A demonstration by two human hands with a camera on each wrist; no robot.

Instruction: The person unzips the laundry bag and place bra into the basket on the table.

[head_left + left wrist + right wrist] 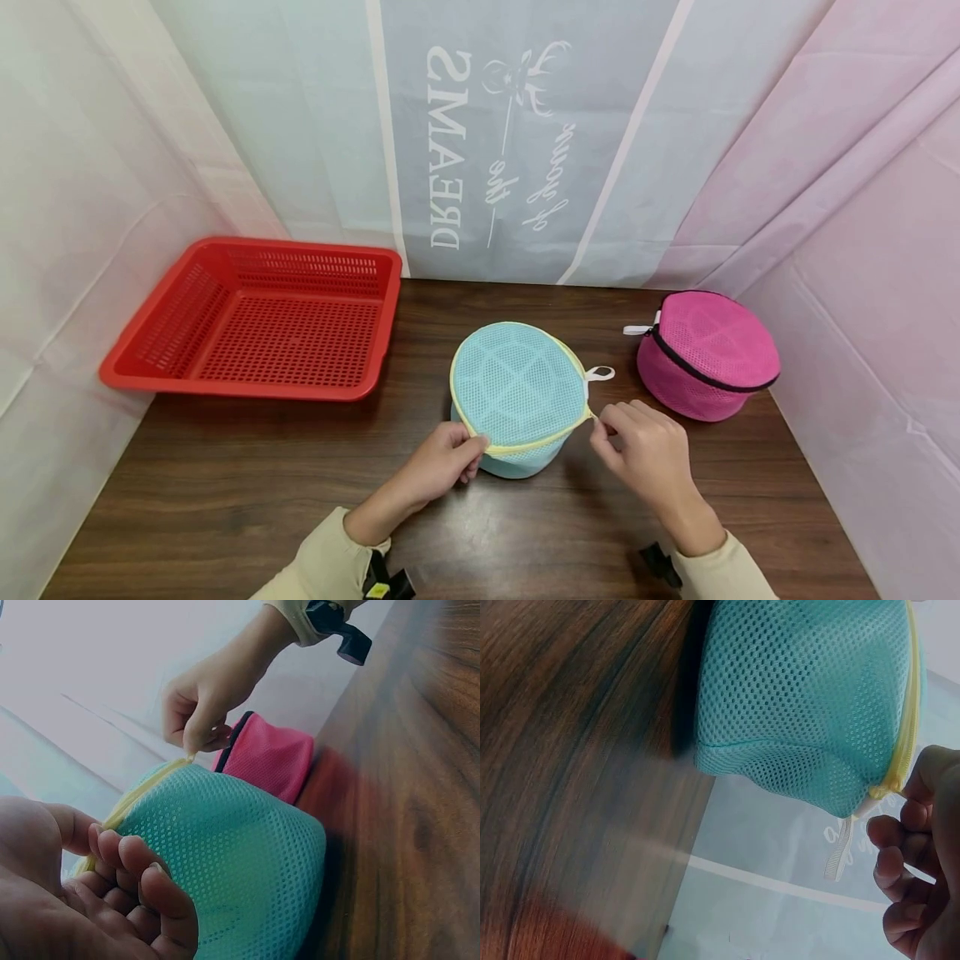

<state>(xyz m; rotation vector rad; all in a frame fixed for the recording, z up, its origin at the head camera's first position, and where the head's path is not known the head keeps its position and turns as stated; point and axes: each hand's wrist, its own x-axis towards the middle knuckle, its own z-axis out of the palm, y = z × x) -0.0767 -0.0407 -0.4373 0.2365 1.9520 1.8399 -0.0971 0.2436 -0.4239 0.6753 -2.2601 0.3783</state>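
Note:
A light blue round mesh laundry bag [517,383] stands on the wooden table, its lid edged by a yellow zipper [909,735]. With thumb and fingers, my left hand [442,458] pinches the zippered rim at the bag's near left. At the right end of the zipper, my right hand [645,450] pinches the zipper pull, close to a white fabric loop [600,373]. In the left wrist view, the left hand [97,885] lies along the rim, and the right hand [217,697] tugs the yellow edge into a point. The lid lies over the bag, hiding its inside.
A pink mesh laundry bag [705,350] with a black zipper and white loop stands at the right. At the back left sits a red perforated plastic basket [247,387]. Printed fabric [517,250] hangs behind the brown table [247,483] and along both sides.

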